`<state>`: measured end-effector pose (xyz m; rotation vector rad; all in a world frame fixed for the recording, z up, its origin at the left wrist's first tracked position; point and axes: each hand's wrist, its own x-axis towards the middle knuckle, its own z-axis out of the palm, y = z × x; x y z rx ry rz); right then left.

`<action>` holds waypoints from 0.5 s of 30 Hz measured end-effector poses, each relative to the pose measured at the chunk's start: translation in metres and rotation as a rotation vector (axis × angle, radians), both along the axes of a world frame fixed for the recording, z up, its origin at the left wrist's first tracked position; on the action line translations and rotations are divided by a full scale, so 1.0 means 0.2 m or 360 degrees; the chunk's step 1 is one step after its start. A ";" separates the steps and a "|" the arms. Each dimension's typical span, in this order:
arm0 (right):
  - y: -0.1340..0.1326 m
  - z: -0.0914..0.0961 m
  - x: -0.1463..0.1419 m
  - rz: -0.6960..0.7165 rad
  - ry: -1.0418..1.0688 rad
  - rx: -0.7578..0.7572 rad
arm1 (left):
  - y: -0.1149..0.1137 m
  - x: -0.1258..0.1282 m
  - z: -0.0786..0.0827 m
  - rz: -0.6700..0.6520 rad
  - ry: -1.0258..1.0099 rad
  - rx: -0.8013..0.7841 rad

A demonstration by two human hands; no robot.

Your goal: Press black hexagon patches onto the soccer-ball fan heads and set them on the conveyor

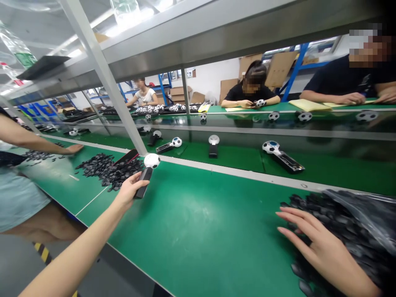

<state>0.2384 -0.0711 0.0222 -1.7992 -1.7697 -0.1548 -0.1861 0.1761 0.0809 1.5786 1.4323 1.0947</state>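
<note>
My left hand (pixel 127 193) is closed round the black handle of a handheld device with a football-patterned round head (pixel 152 161). Its white and black head points up and away, above the green worktop (pixel 198 222). My right hand (pixel 321 247) has its fingers stretched out and slightly apart, over the left side of a heap of small black plastic pieces (pixel 349 225). Nothing shows between those fingers. Part of the heap is hidden under the hand, and a clear plastic bag (pixel 368 214) lies over its far side.
Another black heap (pixel 99 167) lies left, near a co-worker's hand (pixel 74 149). Beyond a pale rail (pixel 222 168), several similar devices lie on a green belt (pixel 192 159), one with an open handle (pixel 289 161). A metal post (pixel 114 90) rises nearby. Other people sit opposite.
</note>
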 end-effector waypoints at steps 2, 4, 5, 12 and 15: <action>0.04 0.02 0.00 0.0008 0.0055 -0.0051 | 0.07 0.04 0.04 -0.0076 0.0057 0.0051; 0.12 0.06 -0.01 0.0026 0.0100 -0.0133 | 0.17 0.10 0.07 -0.0131 0.0170 0.0176; 0.18 0.08 -0.02 0.0033 0.0110 -0.0169 | 0.24 0.14 0.09 -0.0150 0.0246 0.0259; 0.81 0.20 -0.06 -0.0104 0.0232 -0.0347 | 0.65 0.49 0.07 -0.0363 0.0835 0.0636; 1.11 0.21 -0.10 -0.0201 0.0247 -0.0420 | 0.79 0.59 0.01 -0.0363 0.1051 0.0626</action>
